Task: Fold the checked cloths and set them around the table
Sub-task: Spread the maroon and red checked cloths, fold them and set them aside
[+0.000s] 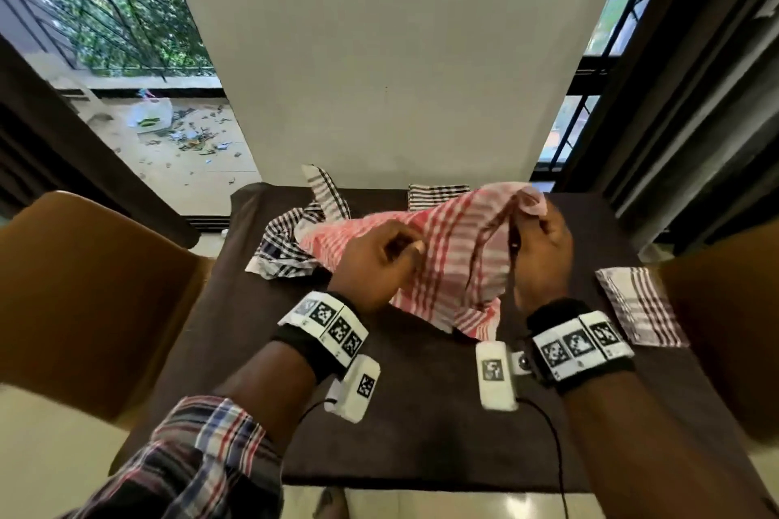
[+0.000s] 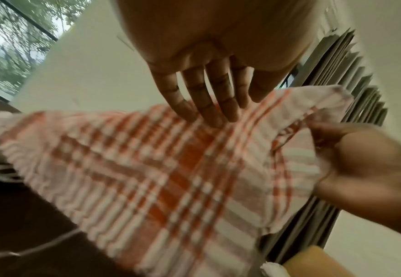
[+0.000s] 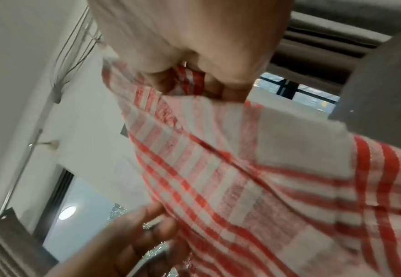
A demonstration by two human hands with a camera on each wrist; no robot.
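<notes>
A red-and-white checked cloth (image 1: 447, 265) (image 2: 171, 178) (image 3: 254, 178) hangs unfolded just above the dark brown table (image 1: 421, 413). My right hand (image 1: 529, 225) (image 3: 206, 84) grips its upper right corner, which is bunched in the fist. My left hand (image 1: 411, 249) (image 2: 218, 114) pinches the cloth's upper edge nearer the middle, with the fingers laid against the fabric. A crumpled black-and-white checked cloth (image 1: 282, 253) lies behind on the left, partly under the red one. One folded brown-striped cloth (image 1: 640, 303) lies at the table's right edge and another (image 1: 434, 196) at the far edge.
A loose brown-striped cloth (image 1: 324, 190) lies at the table's far left. Brown chairs stand at the left (image 1: 84, 287) and the right (image 1: 725, 329). A white wall runs behind the table, with windows on both sides.
</notes>
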